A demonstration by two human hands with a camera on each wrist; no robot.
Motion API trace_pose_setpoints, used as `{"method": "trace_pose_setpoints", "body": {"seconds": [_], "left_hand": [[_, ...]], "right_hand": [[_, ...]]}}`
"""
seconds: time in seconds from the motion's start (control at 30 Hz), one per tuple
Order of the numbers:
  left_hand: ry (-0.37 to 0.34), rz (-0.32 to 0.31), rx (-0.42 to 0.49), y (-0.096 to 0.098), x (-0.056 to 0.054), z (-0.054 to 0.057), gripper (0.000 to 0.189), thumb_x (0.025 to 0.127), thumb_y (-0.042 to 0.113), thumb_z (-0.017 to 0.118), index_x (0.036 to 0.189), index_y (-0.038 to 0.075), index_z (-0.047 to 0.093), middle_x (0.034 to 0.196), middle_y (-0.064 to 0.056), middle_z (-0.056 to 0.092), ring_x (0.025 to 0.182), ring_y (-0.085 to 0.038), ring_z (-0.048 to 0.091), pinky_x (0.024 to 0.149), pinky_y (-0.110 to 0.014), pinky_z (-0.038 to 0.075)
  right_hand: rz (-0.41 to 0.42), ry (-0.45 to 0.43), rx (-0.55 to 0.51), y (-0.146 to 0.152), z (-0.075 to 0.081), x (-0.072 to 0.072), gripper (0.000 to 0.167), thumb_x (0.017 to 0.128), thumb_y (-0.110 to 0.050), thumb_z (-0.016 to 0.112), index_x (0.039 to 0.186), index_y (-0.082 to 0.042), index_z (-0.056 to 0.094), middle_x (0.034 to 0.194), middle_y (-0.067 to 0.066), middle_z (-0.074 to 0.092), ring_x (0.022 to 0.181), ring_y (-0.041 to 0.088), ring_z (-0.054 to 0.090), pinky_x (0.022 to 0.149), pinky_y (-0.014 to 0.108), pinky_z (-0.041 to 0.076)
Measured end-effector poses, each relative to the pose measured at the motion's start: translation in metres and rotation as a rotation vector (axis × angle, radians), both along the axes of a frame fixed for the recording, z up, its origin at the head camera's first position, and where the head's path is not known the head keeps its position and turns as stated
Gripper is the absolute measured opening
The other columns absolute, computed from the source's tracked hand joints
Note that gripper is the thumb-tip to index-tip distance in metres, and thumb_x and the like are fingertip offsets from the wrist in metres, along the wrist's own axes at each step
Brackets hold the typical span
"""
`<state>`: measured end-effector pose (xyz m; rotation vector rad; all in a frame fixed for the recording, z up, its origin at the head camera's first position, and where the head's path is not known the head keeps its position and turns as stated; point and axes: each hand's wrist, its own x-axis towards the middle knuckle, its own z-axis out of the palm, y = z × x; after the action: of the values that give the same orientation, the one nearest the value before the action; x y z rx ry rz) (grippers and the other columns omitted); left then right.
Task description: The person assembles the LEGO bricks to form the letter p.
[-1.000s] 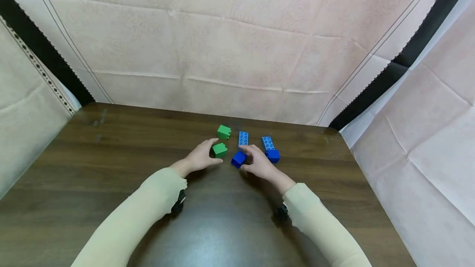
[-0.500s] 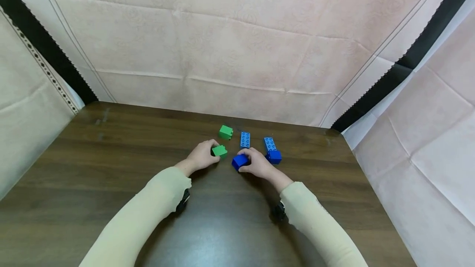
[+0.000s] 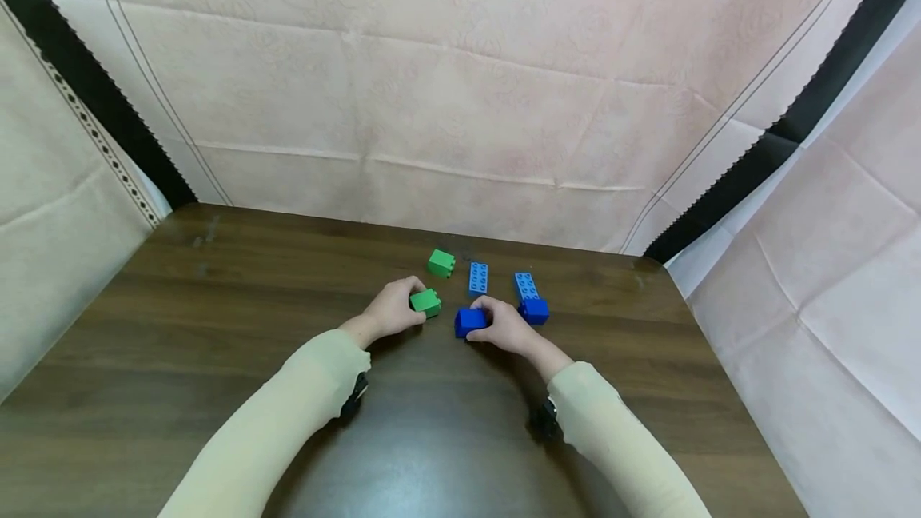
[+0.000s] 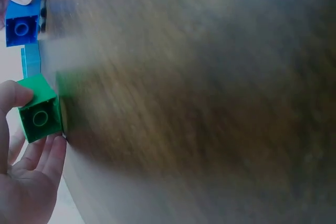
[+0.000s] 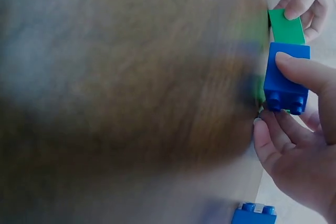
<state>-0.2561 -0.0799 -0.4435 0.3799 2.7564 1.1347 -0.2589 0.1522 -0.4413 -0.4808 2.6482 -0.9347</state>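
Head view: just below the frame's centre, I see the left hand (image 3: 388, 311) pinching a green block (image 3: 425, 303) and, to its right, the right hand (image 3: 507, 329) pinching a dark blue block (image 3: 470, 322). Above them lie another green block (image 3: 440, 263) and a light blue brick (image 3: 478, 278); right of centre, a second light blue brick (image 3: 526, 285) adjoins another dark blue block (image 3: 534, 312).

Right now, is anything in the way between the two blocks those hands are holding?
Nothing visible stands between the green block that the left hand pinches and the dark blue block in the right hand; the nearest light blue brick lies farther back, outside that gap.
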Motion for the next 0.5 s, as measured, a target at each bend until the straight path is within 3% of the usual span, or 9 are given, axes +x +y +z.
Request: {"method": "trace_pose_setpoints", "body": {"seconds": [0.3,0.5], "left_hand": [[-0.003,-0.017,0.034,-0.007,0.003,-0.002,0.044,0.079,0.008,0.066,0.12,0.005,0.049,0.115,-0.016,0.054,0.095,-0.025,0.052,0.081,-0.038,0.047],[-0.011,-0.01,0.076,-0.011,0.006,-0.002,0.037,0.081,0.01,0.066,0.114,0.005,0.05,0.111,-0.014,0.056,0.094,-0.023,0.053,0.081,-0.036,0.047]], "right_hand": [[-0.081,-0.021,-0.081,0.007,0.001,0.002,0.036,0.082,-0.014,0.072,0.112,-0.016,0.052,0.121,0.011,0.058,0.106,0.027,0.054,0.093,0.045,0.047],[-0.145,-0.061,-0.217,0.013,0.004,0.005,0.039,0.084,-0.016,0.069,0.119,-0.011,0.053,0.124,0.013,0.058,0.115,0.031,0.053,0.098,0.05,0.042]]}}
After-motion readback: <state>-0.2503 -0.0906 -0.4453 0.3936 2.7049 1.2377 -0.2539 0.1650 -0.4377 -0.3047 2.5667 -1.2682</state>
